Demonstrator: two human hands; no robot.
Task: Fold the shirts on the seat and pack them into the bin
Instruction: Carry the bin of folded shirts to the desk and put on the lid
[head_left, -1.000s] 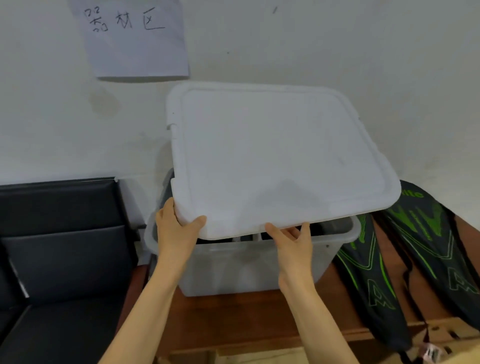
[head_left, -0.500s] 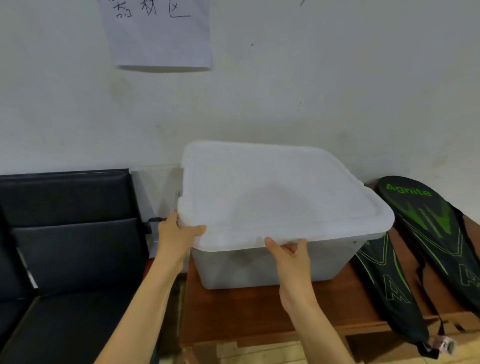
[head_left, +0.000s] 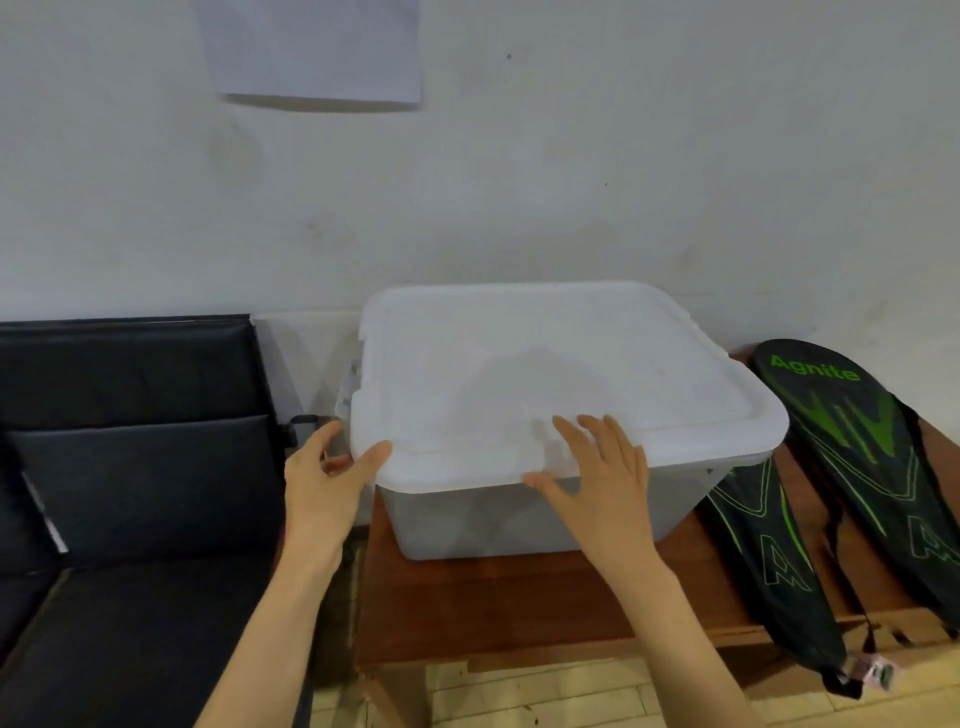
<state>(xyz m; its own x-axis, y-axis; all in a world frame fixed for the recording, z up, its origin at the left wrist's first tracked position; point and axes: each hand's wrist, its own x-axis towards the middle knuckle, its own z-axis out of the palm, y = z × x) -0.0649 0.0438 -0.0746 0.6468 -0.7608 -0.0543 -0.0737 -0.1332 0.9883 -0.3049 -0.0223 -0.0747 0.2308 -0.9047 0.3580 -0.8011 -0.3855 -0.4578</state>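
The white lid (head_left: 545, 364) sits on the translucent bin (head_left: 467, 525), which stands on a wooden table (head_left: 519, 613). The left hand (head_left: 322, 483) grips the lid's near left corner, and the right hand (head_left: 602, 483) lies flat on its near edge, fingers spread. A black seat (head_left: 130, 519) is at the left, and two black-and-green racket covers (head_left: 857, 467) are at the right.

One wide-angle head-worn camera looks forward and down from close above the lid (head_left: 561, 374) of the bin (head_left: 467, 519), wall (head_left: 623, 156) behind, black seat (head_left: 130, 467) at left

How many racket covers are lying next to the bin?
2. One racket cover lies on the table just right of the bin; the other cover lies farther right, alongside it. More could be beyond the frame's edge.
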